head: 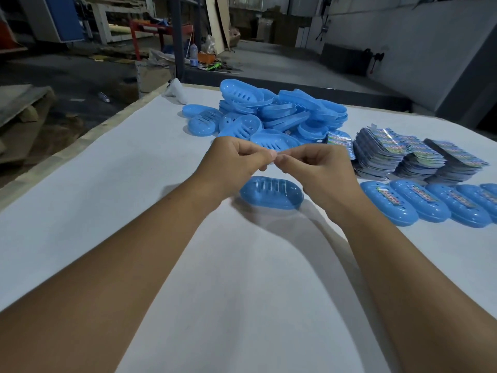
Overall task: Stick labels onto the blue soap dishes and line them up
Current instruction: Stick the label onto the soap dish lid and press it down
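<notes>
Fingertips of the left hand (236, 157) and right hand (314, 164) are pinched together above a lone soap dish (271, 193) mid-bench; what is pinched cannot be made out. Labelled dishes (427, 204) are lined along the right edge, label stacks (403, 157) behind them, the unlabelled pile (271, 114) toward the far edge.

Both forearms reaching forward, left hand (236, 157) and right hand (317, 162) raised, curled fingertips meeting (pinched contents unclear)
</notes>
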`<state>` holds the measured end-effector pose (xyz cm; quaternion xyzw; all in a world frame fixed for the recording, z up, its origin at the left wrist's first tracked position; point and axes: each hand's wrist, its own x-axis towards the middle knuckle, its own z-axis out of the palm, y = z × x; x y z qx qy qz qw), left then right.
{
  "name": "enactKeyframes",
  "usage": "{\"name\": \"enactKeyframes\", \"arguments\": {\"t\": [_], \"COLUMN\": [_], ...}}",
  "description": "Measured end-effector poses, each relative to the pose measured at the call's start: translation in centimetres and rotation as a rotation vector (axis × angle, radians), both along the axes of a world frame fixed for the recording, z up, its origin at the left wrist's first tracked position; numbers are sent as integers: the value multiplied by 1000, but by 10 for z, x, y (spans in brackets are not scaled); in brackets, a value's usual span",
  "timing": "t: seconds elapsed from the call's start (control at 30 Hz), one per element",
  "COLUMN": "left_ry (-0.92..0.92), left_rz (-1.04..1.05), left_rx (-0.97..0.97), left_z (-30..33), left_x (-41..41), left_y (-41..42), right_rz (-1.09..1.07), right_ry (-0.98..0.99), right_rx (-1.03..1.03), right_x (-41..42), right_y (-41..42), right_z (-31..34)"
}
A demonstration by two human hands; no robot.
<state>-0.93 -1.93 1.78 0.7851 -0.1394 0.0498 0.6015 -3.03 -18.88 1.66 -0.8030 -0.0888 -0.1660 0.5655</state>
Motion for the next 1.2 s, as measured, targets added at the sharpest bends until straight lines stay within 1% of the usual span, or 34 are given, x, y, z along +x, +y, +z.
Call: {"name": "enactKeyframes", "arguments": {"t": [0.07,0.17,0.23,0.33,0.57,0.73,0.9,0.97,1.1,1.2], "left_ry": [9,18,23,29,51,90,123,110,90,93], "left_rz": [31,99,125,128,120,144,147,162,182,184], "left_rx": [-36,-53,-44,-40,5,14,100,124,201,262], "left_z": [1,0,-2,-3,-5,-10,-14,-16,-18,-19], "left_x": [2,6,7,7,6,9,9,11,14,16], "left_y": [1,2,2,2,2,0,-3,-4,-5,-5], "right_rz": [-13,-152,-211,-207,-212,-203,-205,-221,-198,-222], "right_ry": [-14,-6,37,92,142,260,299,301,309,334], "right_rx": [-20,8,19,16,16,17,1,-24,-2,-126], "right_x": [1,6,8,7,6,5,5,5,9,13], "right_y": [0,-7,-12,-14,-14,-16,-15,-14,-13,-13], "right_z": [-1,-2,-1,-2,-2,-2,-4,-7,-13,-15]}}
